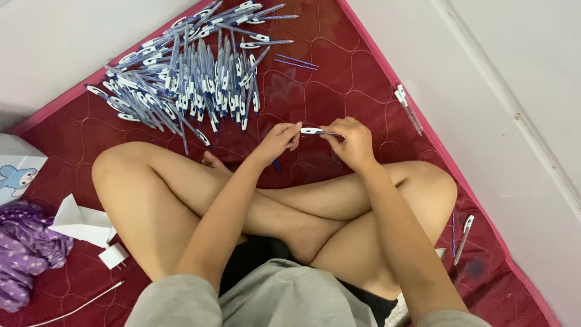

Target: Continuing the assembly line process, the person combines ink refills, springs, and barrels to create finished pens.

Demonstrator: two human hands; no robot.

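A person is sitting cross-legged on a red quilted mattress (pixel 339 91), both hands meeting just beyond the knees. The left hand (pixel 279 140) is pinching one end of a blue-and-white pen (pixel 312 131) between curled fingertips, and the right hand (pixel 353 143) is closing its fingers around the other end, where a thin refill tip is sticking out. The pen is lying level between the two hands, above the mattress. Farther off and to the left, a large pile of pens (pixel 193 79) of the same kind is spreading across the mattress, with two loose refills (pixel 295 62) lying just right of it. A clear pen barrel (pixel 408 110) is resting at the right edge, and another pen (pixel 464 238) is lying near the right knee. At the near left, a white charger plug (pixel 114 255), crumpled paper (pixel 78 223) and purple dotted cloth (pixel 24 254) are sitting.
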